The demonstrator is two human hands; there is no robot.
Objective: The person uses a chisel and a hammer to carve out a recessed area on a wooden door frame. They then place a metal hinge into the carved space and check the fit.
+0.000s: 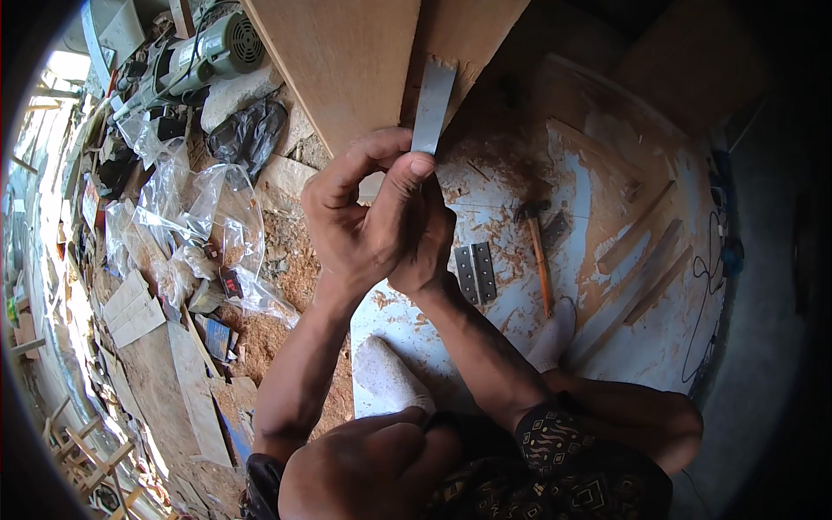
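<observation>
My left hand [347,208] is closed, thumb and forefinger pinching the flat steel blade of a chisel [434,100]. Behind it and partly hidden, my right hand [425,247] is closed around the chisel's lower part; the handle does not show. The blade points away from me, and its tip meets a ragged, freshly cut spot on the edge of a wooden board [472,43]. Beside that edge rises the board's broad, pale brown face [338,65]. Below, on the floor, lie a dark metal hinge [475,273] and a hammer [540,260] with a wooden handle.
Wood shavings [511,186] litter the white floor sheet [381,316] under my feet. Several wood strips [650,260] lie at the right, near a thin black cable [706,295]. Clear plastic bags [204,217], a black bag [247,134] and a green-grey power tool [221,52] crowd the left.
</observation>
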